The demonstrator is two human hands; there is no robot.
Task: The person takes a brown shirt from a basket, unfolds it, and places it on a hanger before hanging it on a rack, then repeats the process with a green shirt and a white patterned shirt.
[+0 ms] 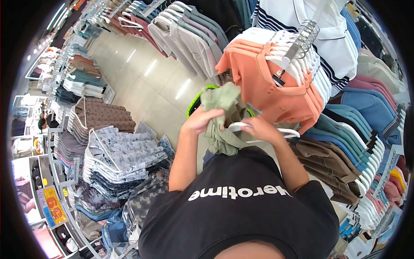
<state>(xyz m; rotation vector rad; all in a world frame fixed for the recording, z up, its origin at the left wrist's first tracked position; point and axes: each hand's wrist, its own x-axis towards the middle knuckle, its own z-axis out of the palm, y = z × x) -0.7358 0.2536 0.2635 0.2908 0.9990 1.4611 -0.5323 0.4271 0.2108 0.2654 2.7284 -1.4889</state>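
A light green garment (222, 140) is bunched up in front of my chest, its upper part blurred. My left hand (202, 119) is closed on its left side, thumb lying across the cloth. To the right, my right hand (261, 128) grips a white hanger (286, 133), whose one arm sticks out to the right below the hand. The hanger's other end reaches toward the green cloth; whether it is inside the garment I cannot tell. Partly hidden behind the garment is something with a bright green rim (194, 105).
Orange shirts (250, 69) hang on a metal rack arm (297, 45) just beyond my right hand. Grey shirts (185, 43) hang further ahead. Brown shirts (325, 162) are at the right, patterned shorts (123, 151) at the left. Tiled floor (148, 77) shows between racks.
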